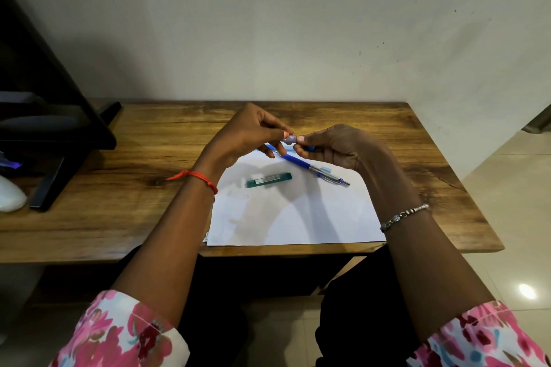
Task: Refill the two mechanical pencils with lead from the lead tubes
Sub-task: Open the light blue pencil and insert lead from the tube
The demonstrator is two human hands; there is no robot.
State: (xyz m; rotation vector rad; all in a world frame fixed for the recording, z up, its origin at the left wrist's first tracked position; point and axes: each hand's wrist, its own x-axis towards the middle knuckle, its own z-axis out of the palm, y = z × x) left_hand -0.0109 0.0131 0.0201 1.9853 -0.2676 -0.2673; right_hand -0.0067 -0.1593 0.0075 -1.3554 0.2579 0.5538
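My left hand (247, 134) and my right hand (334, 146) meet above the white paper (298, 217). Between their fingertips they pinch a small purple tube (290, 138), one hand at each end. Most of it is hidden by the fingers, and a bit of blue shows under my right fingers. A blue mechanical pencil (301, 162) with a silver clip end lies slantwise on the paper just below the hands. A light blue piece (326, 169) lies beside its silver part. A green lead tube (268, 179) lies flat on the paper, nearer to me.
The paper lies on a wooden table (149, 188) against a pale wall. A black stand (53, 140) occupies the table's left end, with a white rounded object (10, 197) by it. The table's right edge drops to a tiled floor (512, 202).
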